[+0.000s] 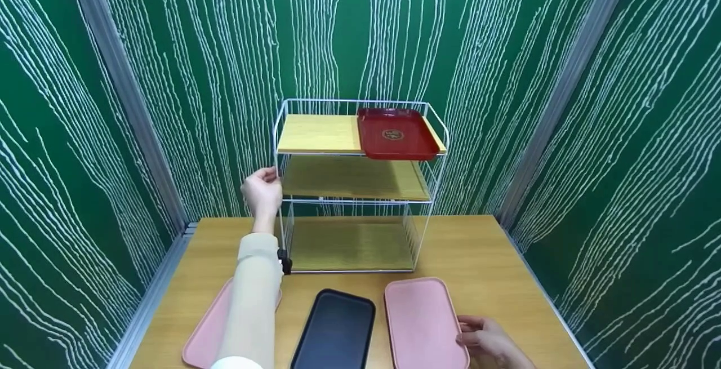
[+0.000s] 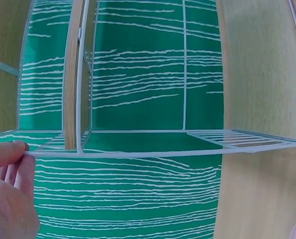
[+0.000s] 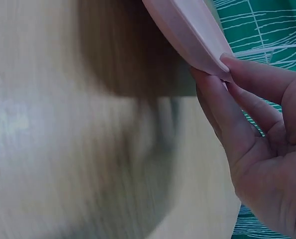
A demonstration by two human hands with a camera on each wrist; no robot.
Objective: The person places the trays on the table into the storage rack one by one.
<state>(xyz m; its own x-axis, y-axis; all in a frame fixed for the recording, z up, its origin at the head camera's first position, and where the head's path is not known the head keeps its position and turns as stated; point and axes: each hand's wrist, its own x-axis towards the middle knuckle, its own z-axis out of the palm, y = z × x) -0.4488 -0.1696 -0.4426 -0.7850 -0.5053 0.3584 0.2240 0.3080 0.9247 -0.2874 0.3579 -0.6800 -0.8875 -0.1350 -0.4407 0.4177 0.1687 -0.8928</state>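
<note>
The rack's [image 1: 355, 189] middle and bottom shelves lie open in front — a red tray [image 1: 396, 132] fills the top right.

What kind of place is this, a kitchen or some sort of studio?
Probably a staged recording booth, not a kitchen: green patterned walls close in a small wooden table bearing only a wire shelf rack and some trays.

Left-hand pink rectangular plastic tray [image 1: 207, 329] half hidden under the cream sleeve [image 1: 250, 301] and cut by the bottom edge. Wooden tabletop [image 3: 63, 149] blurred in the right wrist view.
</note>
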